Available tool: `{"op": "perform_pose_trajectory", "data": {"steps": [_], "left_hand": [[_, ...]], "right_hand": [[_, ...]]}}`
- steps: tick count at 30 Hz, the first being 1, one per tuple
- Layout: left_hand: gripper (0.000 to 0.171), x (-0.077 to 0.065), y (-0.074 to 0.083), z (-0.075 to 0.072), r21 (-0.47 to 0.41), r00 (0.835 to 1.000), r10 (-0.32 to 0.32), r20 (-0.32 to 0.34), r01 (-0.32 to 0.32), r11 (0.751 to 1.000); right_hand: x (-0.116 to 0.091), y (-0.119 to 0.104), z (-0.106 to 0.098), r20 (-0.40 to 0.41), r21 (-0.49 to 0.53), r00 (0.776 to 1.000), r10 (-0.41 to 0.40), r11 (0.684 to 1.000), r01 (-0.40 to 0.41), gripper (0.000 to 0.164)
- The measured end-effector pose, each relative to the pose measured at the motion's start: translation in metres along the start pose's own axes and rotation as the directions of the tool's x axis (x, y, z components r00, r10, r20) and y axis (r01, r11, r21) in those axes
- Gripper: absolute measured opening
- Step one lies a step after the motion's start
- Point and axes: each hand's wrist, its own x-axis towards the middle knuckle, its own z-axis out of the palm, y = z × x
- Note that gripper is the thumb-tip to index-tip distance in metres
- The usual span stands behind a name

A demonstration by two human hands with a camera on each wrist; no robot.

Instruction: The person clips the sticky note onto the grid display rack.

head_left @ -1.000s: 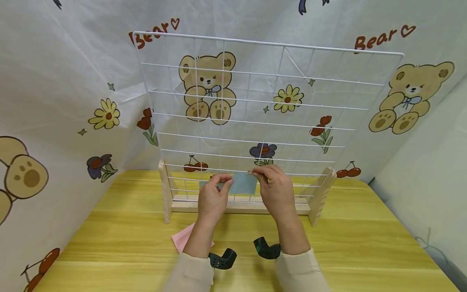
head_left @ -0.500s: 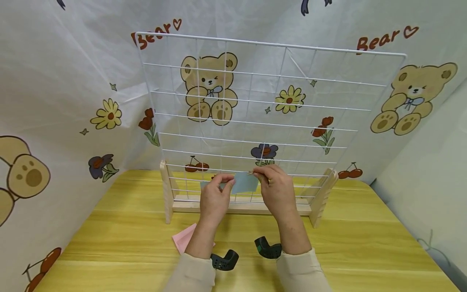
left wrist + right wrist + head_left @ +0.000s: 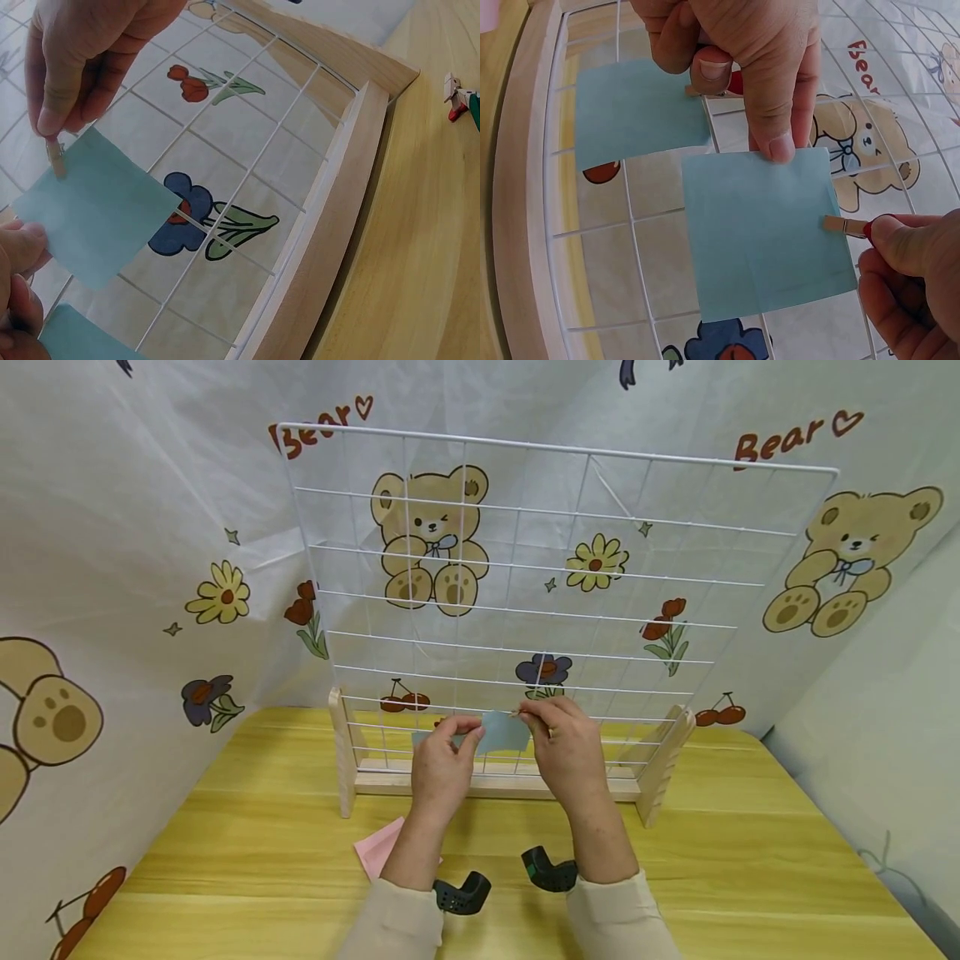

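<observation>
My left hand (image 3: 441, 768) pinches one edge of a light blue square of paper (image 3: 505, 732) in front of the white wire grid (image 3: 525, 605). At the paper's upper edge, my right hand (image 3: 566, 743) pinches a small wooden clothespin (image 3: 844, 225) with a red end; its tip overlaps the paper in both wrist views. A second blue paper (image 3: 637, 112) hangs on the grid beside it, with another clothespin (image 3: 705, 91) at its edge, partly hidden behind the left hand's fingers. In the head view the left hand covers much of that second paper.
A wooden base (image 3: 495, 787) with two upright side pieces supports the grid on the wood-grain table (image 3: 750, 843). Pink paper (image 3: 378, 850) lies beside the left forearm. Small clothespins (image 3: 454, 94) lie on the table. A bear-print cloth (image 3: 247, 510) hangs behind.
The blue paper's lower edge has risen slightly as the sheet tilts. Both hands keep nearly the same place and grip.
</observation>
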Motion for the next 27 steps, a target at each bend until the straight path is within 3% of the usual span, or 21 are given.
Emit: {"op": "perform_pose_trajectory", "data": {"steps": [11,27], "left_hand": [[0.013,0.0003,-0.0014,-0.0006,0.010,1.000,0.024,-0.015,-0.024,1.000],[0.014,0.0006,0.0006,-0.0046,0.005,0.997,0.052,-0.051,-0.052,0.999]], "right_hand": [[0.0005,-0.0037,-0.0028,0.012,0.058,0.997,0.074,0.996,-0.074,0.025],[0.0009,-0.0021,-0.0069,-0.019,0.085,0.997,0.071,0.994,-0.069,0.018]]}}
